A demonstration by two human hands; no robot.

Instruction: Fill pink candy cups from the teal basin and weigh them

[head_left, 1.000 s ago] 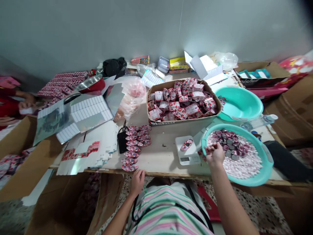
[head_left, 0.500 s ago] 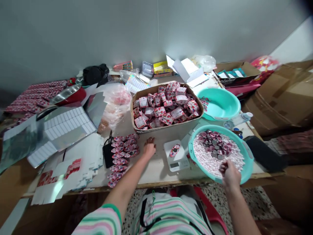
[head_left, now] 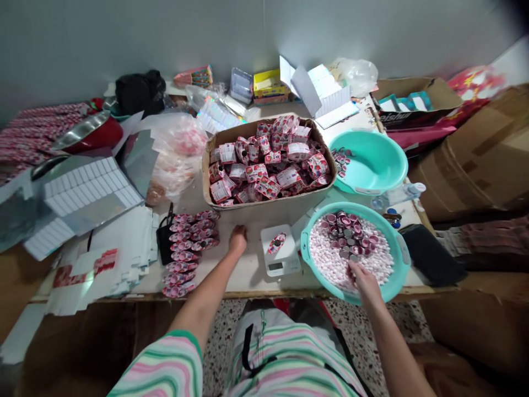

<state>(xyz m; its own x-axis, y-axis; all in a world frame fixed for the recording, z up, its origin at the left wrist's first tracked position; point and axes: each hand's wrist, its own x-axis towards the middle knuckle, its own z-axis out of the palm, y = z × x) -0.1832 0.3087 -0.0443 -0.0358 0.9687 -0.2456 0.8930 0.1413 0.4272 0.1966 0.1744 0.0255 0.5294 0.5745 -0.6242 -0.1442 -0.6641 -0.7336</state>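
Stretched forward over the edge of the pale table (head_left: 250,270), out of a striped sleeve (head_left: 165,366), the left arm; at its end the left hand (head_left: 238,240), low at the table top, fingers curled inward. Impossible to tell if empty. To one side, rows of pink pieces (head_left: 184,256); to the other, a white scale (head_left: 290,240), with one patterned piece (head_left: 276,243) lying on it. From the lower right, bare, the other arm; the right hand (head_left: 362,278) over the near part of a turquoise bowl (head_left: 403,251), fingers lowered and nearly together at the white pellets (head_left: 324,255), near the dark round caps (head_left: 347,231). Grip hidden, impossible to tell about anything inside. Behind, a cardboard box (head_left: 268,200) of pink packets (head_left: 268,187) and a second bowl (head_left: 378,171). Beyond, a grey wall (head_left: 185,33); below, a speckled floor (head_left: 219,342).
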